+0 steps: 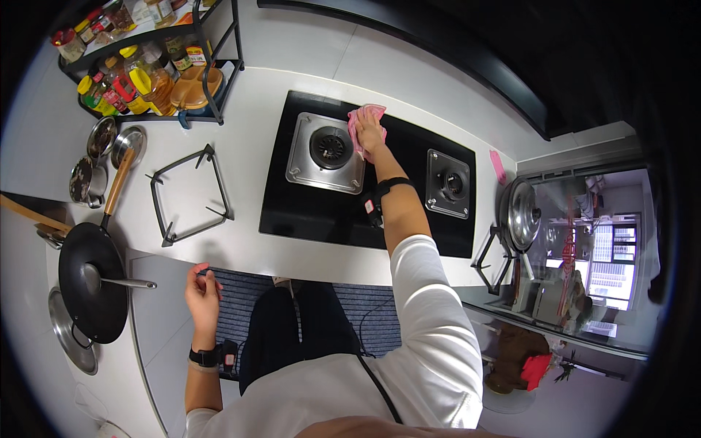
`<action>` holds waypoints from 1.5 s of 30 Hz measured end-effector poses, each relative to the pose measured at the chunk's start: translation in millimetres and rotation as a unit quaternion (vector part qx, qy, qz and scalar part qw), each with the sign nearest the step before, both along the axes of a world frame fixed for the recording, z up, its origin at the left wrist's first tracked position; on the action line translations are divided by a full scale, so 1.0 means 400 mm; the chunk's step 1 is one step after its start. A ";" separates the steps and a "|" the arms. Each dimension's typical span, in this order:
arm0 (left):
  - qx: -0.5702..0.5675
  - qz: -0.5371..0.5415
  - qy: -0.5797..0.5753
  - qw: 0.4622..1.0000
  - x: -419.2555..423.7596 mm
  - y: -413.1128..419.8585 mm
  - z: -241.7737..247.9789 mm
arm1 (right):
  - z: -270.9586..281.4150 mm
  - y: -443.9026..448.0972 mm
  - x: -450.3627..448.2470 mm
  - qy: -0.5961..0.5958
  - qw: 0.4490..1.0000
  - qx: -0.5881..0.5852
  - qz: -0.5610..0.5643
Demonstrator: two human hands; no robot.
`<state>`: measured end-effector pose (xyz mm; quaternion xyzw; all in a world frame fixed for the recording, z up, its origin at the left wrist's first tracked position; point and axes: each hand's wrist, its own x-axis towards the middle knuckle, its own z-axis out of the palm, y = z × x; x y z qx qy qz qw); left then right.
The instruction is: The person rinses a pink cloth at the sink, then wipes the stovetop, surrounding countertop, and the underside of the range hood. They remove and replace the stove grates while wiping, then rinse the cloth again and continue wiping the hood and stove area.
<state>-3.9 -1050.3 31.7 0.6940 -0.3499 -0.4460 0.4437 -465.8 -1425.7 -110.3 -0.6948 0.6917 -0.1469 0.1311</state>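
Note:
My right hand (368, 131) presses a pink cloth (378, 112) flat on the black glass gas hob (323, 216). The cloth lies at the back, against the right edge of the left burner's steel drip plate (298, 169). Both burners are without pan supports; the right burner (453, 183) sits beyond my forearm. Hanging in front of the counter edge, my left hand (201, 295) has loosely bent fingers and holds nothing that I can see. A black pan support (227, 189) rests on the white counter (246, 137) left of the hob.
A black wok (90, 312) with a ladle (128, 283) stands at the left, near steel pots (98, 178). Behind is a spice rack (222, 90). On the right are a lidded pan (521, 213), another pan support (482, 263) and a pink item (497, 166). A range hood (438, 49) overhangs.

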 end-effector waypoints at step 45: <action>-0.082 -0.066 -0.025 0.994 -0.079 -0.117 0.119 | 0.433 0.716 0.047 -0.476 0.859 0.075 0.173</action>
